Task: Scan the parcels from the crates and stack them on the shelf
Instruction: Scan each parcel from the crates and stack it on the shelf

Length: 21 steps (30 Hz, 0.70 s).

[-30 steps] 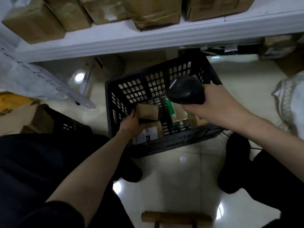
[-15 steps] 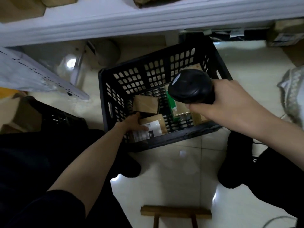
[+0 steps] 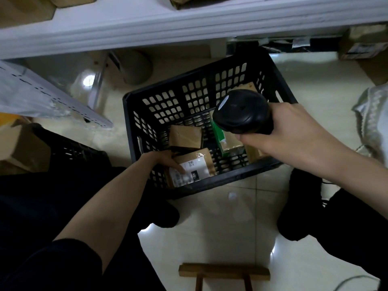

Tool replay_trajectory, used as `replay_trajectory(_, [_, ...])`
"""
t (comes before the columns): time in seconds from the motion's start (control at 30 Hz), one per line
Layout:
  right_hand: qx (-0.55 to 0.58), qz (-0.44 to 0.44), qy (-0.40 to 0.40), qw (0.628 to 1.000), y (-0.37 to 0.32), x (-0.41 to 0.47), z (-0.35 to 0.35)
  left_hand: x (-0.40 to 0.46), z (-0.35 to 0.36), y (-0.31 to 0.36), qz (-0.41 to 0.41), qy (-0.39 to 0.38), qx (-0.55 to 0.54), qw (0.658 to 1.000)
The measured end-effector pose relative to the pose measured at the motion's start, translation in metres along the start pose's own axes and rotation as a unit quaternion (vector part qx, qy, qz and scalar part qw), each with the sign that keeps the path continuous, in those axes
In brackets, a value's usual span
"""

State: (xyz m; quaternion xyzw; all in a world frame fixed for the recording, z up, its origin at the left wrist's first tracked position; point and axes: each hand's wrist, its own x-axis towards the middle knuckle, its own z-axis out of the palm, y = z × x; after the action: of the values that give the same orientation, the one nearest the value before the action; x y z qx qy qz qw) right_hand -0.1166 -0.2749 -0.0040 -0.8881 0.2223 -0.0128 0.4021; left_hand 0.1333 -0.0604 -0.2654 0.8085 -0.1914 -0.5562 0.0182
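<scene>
The right hand (image 3: 294,139) wraps round the handle of a smooth black plastic scanner (image 3: 241,114), its rounded head over the crate (image 3: 210,185). The left hand (image 3: 162,161) reaches inside, fingers laid on a flat brown paper parcel (image 3: 199,164) with a white printed label; whether they grip it cannot be told. Just behind lies a second creased brown parcel (image 3: 185,136), and a green box (image 3: 227,144) beside it. The crate is black lattice plastic on glossy tiles, below a white shelf (image 3: 189,28).
</scene>
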Motion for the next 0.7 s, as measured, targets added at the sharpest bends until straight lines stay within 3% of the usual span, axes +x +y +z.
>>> replay_trajectory(0.23, [-0.003, -0.001, -0.005, 1.000, 0.004, 0.001, 0.001, 0.001, 0.001, 0.004, 0.004, -0.037, -0.084, 0.996])
replay_trajectory(0.4, [0.003, -0.007, -0.006, 1.000, 0.000, 0.002, -0.002, -0.016, -0.020, 0.016, -0.021, -0.118, -0.052, 0.991])
replay_trajectory(0.53, [0.001, -0.014, 0.013, 1.000, -0.005, -0.001, -0.009, -0.044, -0.042, 0.030, -0.027, -0.091, -0.043, 0.995])
replay_trajectory(0.7, [0.013, -0.025, 0.045, 0.999, -0.013, -0.013, -0.021, -0.146, -0.065, 0.068, 0.047, -0.001, -0.021, 0.999])
